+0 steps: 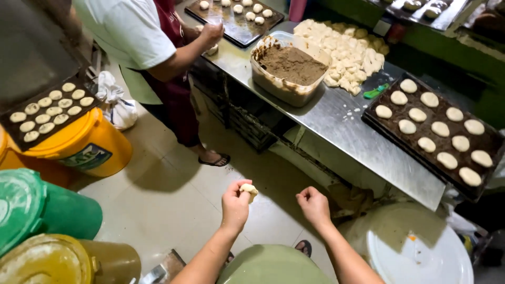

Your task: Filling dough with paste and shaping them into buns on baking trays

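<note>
Pale floor tiles (173,200) run under a long stainless-steel tabletop (347,126) that crosses the room at a slant. A yellow bucket (92,144) and a green lidded bin (37,210) stand on the left, a white lidded drum (421,252) at the right, and a green wall (447,50) lies behind.

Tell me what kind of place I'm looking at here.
Most likely a small bakery's work area. Dark baking trays hold rows of flattened dough rounds, cut dough pieces are heaped on the steel table, and the left hand holds a dough ball.
</note>
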